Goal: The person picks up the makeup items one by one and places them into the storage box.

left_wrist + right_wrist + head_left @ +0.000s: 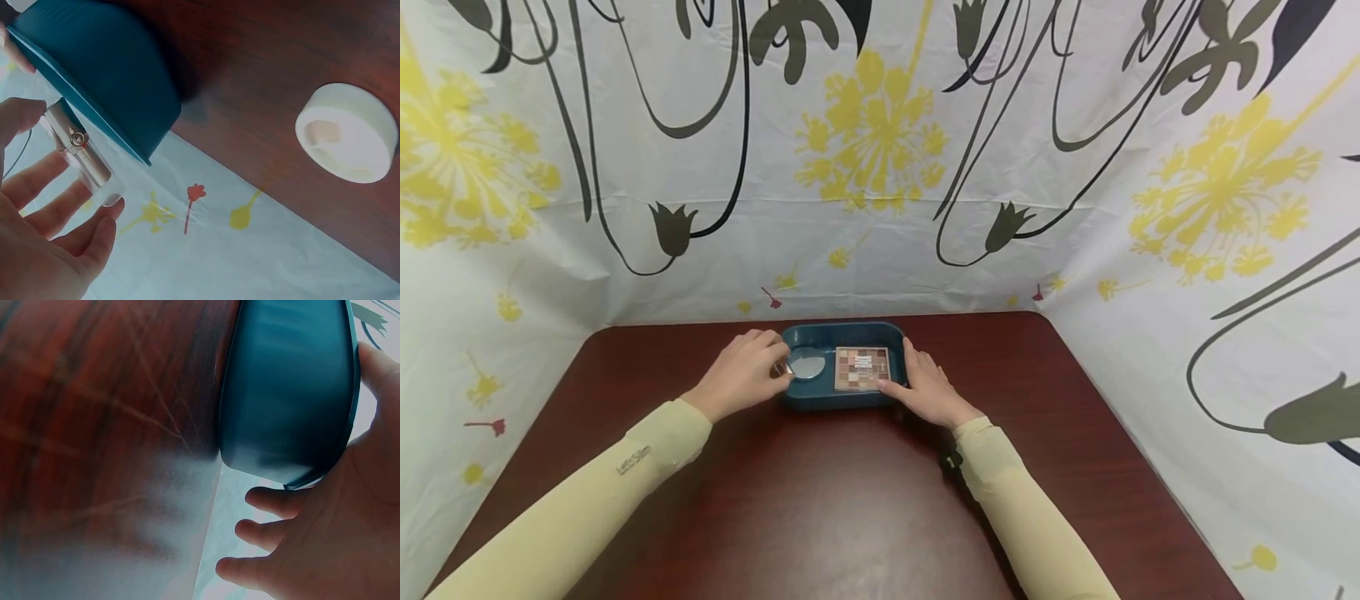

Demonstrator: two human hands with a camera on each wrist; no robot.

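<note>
1. Short clear-and-gold cylindrical tube [87, 153] is just beside the blue rectangular tray's [842, 402] nine o'clock rim. Probably light, stiff, kinda slippery; I'd hold it mid-barrel.
2. Left hand [745, 371]: half-curled, pinching the tube, forearm angling in from seven o'clock.
3. Right hand [928, 392]: spread pretty wide, touching the tray's three o'clock end, forearm from five.

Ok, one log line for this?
left hand: holds clear and gold tube | right hand: touches teal rectangular tray | in tray: square patterned palette
</note>
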